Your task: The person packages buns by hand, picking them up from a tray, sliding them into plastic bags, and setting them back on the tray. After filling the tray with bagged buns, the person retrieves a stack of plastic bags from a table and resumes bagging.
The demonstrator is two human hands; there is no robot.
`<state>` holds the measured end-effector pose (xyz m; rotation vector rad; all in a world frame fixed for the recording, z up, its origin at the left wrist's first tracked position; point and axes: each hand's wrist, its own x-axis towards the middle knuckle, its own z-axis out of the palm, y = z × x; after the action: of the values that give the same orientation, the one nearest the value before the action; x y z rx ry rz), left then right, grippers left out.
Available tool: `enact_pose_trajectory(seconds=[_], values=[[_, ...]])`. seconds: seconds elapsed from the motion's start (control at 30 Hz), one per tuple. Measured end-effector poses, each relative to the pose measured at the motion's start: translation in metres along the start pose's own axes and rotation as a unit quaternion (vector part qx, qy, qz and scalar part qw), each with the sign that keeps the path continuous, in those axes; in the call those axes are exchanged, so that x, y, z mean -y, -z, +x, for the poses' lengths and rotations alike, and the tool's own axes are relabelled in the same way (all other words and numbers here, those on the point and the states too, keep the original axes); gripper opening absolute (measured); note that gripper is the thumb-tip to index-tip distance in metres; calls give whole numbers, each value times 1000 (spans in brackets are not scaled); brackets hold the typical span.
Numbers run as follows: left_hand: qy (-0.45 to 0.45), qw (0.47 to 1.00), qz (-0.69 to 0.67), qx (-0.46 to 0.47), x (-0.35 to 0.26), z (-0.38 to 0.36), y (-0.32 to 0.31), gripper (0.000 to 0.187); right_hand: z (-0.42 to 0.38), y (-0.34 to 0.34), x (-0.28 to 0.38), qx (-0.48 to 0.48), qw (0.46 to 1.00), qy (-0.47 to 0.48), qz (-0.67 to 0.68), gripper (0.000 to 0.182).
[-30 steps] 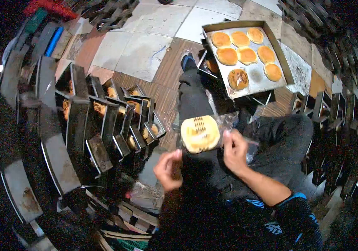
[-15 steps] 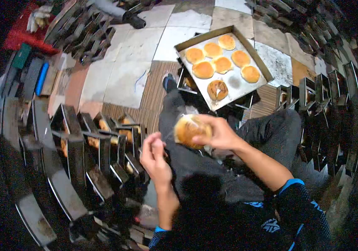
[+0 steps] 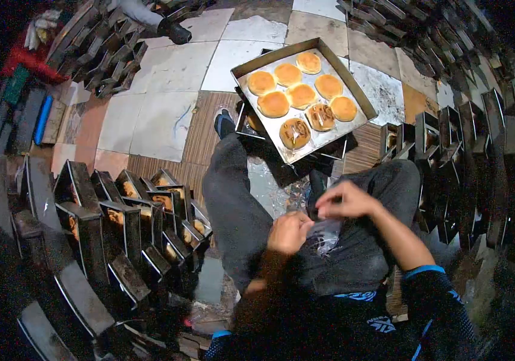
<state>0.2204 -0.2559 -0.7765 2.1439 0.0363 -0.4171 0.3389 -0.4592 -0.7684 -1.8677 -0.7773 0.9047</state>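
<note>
Over my lap, my left hand (image 3: pixel 290 233) is closed in a pinch, its fingertips at the edge of a clear plastic bag (image 3: pixel 325 237). Just above and to the right, my right hand (image 3: pixel 346 201) has its fingers bent together; whatever they hold is too small to make out. Beyond my knees a square metal tray (image 3: pixel 358 118) carries several golden buns (image 3: pixel 287 74). At its near corner sit a dark-patterned bun (image 3: pixel 295 133) and another dark-patterned bun (image 3: pixel 320 117), both with a plastic-like shine.
Stacked dark metal tins (image 3: pixel 119 222), some with bread inside, stand close on my left. More tins (image 3: pixel 450 141) line my right side. The tray rests on other tins above a tiled floor (image 3: pixel 167 120). Another person's foot (image 3: pixel 175 30) shows at the upper left.
The patterned bun that was in my right hand now lies on the tray beside the other one. Both hands have come together low over my lap, by the plastic bag.
</note>
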Motion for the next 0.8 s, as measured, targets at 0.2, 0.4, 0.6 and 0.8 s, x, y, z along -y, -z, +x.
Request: enact_pose_trajectory(seconds=[0.2, 0.4, 0.6, 0.8], values=[[-8, 998, 51, -45, -14, -8, -7, 27, -42, -47, 23, -161, 979, 21, -120, 10], [4, 892, -424, -154, -11, 4, 16, 19, -50, -5, 73, -534, 834, 42, 133, 11], [70, 790, -451, -409, -7, 26, 68, 11, -4, -2, 86, -469, 875, 114, 38, 9], [-15, 738, -508, -444, 38, 17, 89, 9, 114, 139, -176, -525, 775, -295, 192, 27]])
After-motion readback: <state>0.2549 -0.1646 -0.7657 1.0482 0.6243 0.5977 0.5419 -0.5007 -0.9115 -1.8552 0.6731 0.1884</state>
